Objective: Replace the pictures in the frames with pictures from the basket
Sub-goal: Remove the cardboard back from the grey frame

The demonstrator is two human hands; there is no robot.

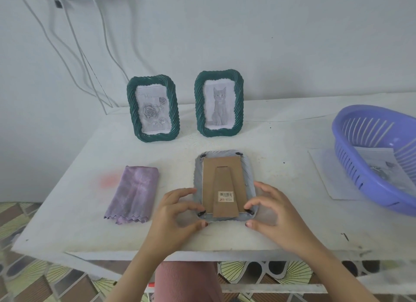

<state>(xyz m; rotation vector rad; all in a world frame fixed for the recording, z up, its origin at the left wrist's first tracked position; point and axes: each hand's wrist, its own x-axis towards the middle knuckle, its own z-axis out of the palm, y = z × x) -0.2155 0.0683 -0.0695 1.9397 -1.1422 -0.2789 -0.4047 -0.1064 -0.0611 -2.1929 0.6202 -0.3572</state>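
Observation:
A picture frame [222,178] lies face down near the table's front edge, its brown cardboard back and folded stand facing up. My left hand [177,214] pinches its lower left corner, with the index fingertip on a black clip there. My right hand [276,211] pinches the lower right corner the same way, fingertip on the other black clip. Two green twisted frames stand at the back: one with a rose picture [153,109], one with a cat picture [218,103]. The purple basket [351,164] sits at the right with printed pictures [380,164] inside.
A folded purple cloth [135,191] lies left of the face-down frame. A white sheet [326,173] lies partly under the basket. The white table [281,139] stands against a wall with hanging cables [74,54]. Patterned floor shows below the front edge.

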